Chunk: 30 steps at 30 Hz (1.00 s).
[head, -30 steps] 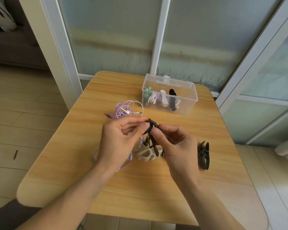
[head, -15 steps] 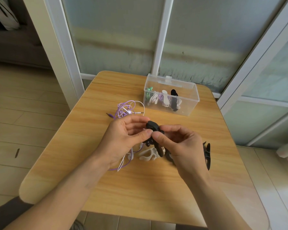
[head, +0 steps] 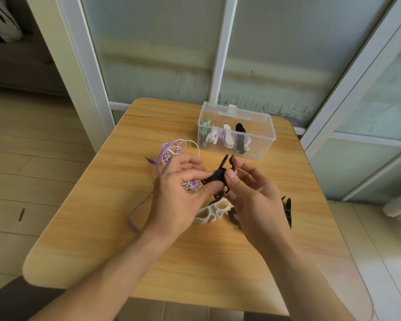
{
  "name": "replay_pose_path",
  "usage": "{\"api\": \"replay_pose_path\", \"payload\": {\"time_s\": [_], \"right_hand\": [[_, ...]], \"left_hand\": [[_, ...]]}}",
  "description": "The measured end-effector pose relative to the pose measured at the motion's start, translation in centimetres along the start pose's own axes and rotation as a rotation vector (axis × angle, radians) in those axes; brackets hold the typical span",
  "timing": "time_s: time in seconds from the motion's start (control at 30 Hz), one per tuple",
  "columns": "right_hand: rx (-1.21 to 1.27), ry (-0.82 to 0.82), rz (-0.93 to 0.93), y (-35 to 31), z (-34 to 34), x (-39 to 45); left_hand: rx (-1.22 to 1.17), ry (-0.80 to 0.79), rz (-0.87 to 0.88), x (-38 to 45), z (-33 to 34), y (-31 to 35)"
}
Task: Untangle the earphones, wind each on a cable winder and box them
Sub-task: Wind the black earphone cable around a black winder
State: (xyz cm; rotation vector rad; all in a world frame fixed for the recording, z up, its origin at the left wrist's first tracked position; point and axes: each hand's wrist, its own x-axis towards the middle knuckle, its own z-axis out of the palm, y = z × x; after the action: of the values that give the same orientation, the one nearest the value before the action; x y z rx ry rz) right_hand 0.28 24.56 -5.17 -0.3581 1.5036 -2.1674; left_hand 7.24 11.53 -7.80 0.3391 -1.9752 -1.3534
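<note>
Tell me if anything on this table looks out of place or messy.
Only the purple earphones: a loose tangle left of the clear box, one strand trailing toward the table edge. Both hands hold a black winder.

No readable text anywhere here, no labels, brands, numbers or signs. The clear box [head: 259, 144] near the top middle of the frame is unmarked, and the table [head: 102, 223] is plain wood grain.
</note>
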Motion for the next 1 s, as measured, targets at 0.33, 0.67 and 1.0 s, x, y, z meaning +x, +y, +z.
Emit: {"api": "replay_pose_path", "payload": {"time_s": [0.33,0.67,1.0], "right_hand": [[0.098,0.082,0.114,-1.0,-0.2,0.3],[-0.125,-0.100,0.143,-2.0,-2.0,1.5],[-0.462,-0.304,-0.037,-3.3,-2.8,0.8]], "left_hand": [[0.129,-0.421,0.131,0.4,-0.9,1.0],[-0.178,-0.491,0.109,1.2,-1.7,0.1],[-0.396,-0.622,0.003,1.2,-2.5,0.8]]}}
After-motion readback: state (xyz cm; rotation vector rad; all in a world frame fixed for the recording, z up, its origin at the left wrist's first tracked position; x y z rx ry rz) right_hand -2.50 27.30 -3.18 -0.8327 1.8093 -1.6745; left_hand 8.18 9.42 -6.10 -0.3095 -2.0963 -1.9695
